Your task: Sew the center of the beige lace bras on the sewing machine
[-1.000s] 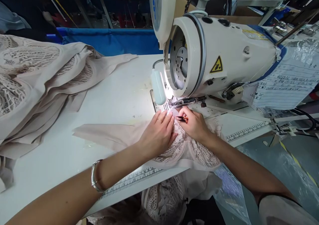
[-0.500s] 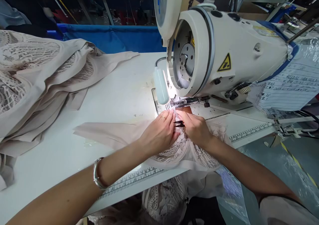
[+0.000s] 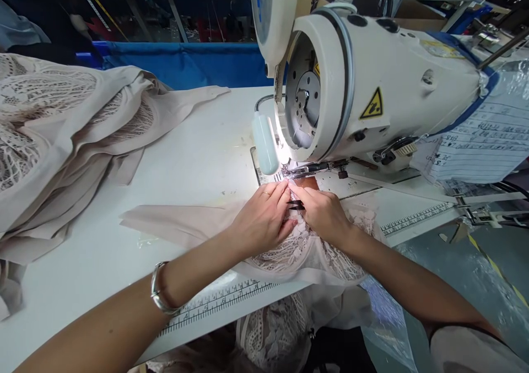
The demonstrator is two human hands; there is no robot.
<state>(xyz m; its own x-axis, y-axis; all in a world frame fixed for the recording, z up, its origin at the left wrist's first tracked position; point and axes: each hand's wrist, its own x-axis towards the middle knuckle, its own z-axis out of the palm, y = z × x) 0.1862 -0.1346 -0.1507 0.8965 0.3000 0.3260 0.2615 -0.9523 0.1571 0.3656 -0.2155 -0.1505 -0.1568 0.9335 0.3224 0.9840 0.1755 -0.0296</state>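
Both hands work close together just in front of the needle area of a white sewing machine [image 3: 397, 81]. My left hand [image 3: 262, 216] is closed, its fingertips pinching the edge of a pale pink lace bra [image 3: 285, 257]. My right hand [image 3: 324, 213] is closed too, thumb and forefinger on the same fabric beside the presser foot. Small black thread snips [image 3: 296, 205] sit in the right hand, blades pointing left over the lace. One long fabric wing [image 3: 177, 219] of the garment lies out to the left on the white table. Fingertips hide the exact spot being gripped.
A heap of similar lace garments [image 3: 74, 119] covers the table's left side. A small lamp [image 3: 265, 144] lights the needle area. Printed rulers [image 3: 223, 301] run along the front edge. More lace fabric [image 3: 275, 329] hangs below it. A handwritten sheet [image 3: 487, 130] hangs at right.
The fingertips have shifted slightly nearer the needle with the fabric between them. The snips' blades look closer together than before. The view has moved slightly.
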